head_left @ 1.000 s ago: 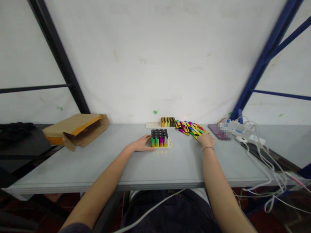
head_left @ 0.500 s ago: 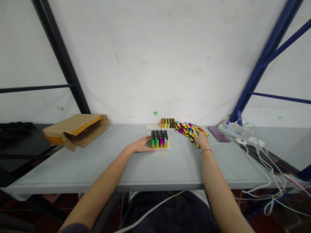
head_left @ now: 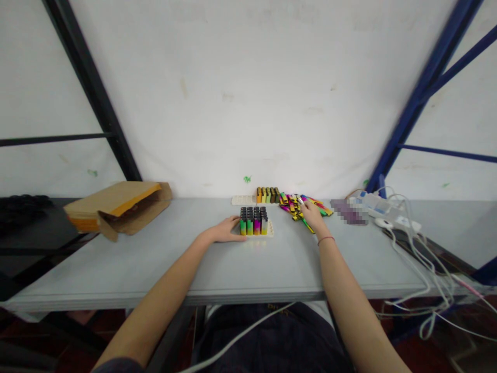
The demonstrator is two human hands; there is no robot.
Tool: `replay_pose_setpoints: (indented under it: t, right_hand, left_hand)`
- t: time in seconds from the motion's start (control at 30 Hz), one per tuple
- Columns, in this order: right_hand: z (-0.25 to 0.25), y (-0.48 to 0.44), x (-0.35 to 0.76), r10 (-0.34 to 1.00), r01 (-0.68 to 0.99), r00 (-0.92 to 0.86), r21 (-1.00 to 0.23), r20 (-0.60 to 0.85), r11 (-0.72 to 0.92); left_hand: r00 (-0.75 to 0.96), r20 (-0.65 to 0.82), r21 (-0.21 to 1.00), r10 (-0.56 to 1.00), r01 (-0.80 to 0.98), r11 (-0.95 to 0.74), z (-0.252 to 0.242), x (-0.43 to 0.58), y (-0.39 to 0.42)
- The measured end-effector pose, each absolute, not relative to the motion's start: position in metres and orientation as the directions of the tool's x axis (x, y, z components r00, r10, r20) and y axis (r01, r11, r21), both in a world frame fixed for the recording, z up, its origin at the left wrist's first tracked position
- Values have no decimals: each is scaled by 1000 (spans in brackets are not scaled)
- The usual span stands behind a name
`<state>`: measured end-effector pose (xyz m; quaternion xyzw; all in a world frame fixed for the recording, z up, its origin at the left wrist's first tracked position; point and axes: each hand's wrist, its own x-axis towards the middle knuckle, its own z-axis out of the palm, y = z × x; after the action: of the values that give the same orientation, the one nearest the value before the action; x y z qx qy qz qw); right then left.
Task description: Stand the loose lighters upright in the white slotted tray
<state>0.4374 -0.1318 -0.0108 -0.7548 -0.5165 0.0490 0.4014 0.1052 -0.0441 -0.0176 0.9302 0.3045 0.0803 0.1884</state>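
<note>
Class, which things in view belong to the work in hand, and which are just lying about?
In the work:
upright lighters, left hand alongside
white tray
loose colourful pile, right hand over it
probably rear lighters

Seemingly lying about:
brown package
purple item
white power strip

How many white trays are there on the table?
2: the front tray, holding upright lighters, at the left hand; the back tray, partly filled, near the wall. Others may hide under the loose pile.
</note>
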Motion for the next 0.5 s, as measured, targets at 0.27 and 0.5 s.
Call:
replay_pose_setpoints:
  t: [0.27,0.5]
  right_hand:
    - [-11,-127,401,822,637,266,-732,504,242]
    - [-15,-118,384,908,250,287,-939,306,237]
  left_hand:
    - [793,11,397,609,555,-731,-16,105,-45]
    - [804,33,405,593,532,-744,-17,105,-45]
